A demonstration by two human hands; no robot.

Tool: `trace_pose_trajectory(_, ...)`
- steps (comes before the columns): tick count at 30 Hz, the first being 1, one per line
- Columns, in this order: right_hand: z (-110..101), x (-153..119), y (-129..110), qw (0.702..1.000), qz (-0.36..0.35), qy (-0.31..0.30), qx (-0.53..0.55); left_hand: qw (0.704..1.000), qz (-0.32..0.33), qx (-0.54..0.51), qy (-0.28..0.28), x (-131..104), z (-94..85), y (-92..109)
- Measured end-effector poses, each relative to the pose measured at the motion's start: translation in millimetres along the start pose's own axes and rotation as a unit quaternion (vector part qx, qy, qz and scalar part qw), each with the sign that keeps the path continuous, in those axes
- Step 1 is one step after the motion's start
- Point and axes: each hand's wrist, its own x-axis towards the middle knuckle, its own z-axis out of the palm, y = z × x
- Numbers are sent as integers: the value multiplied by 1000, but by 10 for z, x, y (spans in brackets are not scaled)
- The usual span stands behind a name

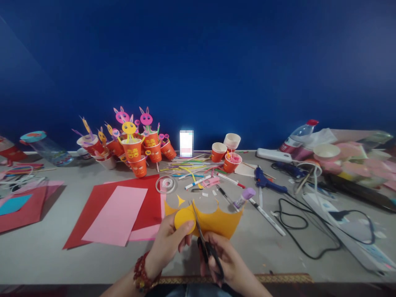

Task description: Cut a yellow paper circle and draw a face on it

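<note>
Between the thumb and fingers of my left hand (168,239) is a round yellow paper disc (182,220), held at the middle front of the table. My right hand (224,258) grips black-handled scissors (213,253), their blades pointing away from me and lying along the disc's right edge. The blades look slightly apart at the tips. Behind them lies a yellow paper sheet (219,220) with scalloped cutouts along its far edge. A small yellow scrap (180,201) rests just beyond the disc.
Red paper (83,214) and pink paper (120,210) lie left. Decorated red cups (133,150) stand at the back left. Pens, a glue stick (244,198) and a tape roll (166,184) surround the work. At right are a blue glue gun (267,181), cables and a power strip (349,231).
</note>
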Motion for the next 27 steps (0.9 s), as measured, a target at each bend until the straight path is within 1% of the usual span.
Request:
trace_pose_trajectory(10, 11, 17, 19, 1000, 13, 12, -6, 1000, 0, 13, -7, 12, -8, -33)
trace_pose_trajectory(17, -14, 31, 69, 1000, -19, -3, -6, 1000, 7, 17, -17, 13, -24, -63)
trace_pose_trajectory(23, -18, 30, 86, 1000, -28, -1, 0, 1000, 7, 16, -18, 21, -17, -47)
trace_pose_trajectory(27, -19, 31, 100, 1000, -21, 2, 0, 1000, 10, 17, -21, 15, -25, -44)
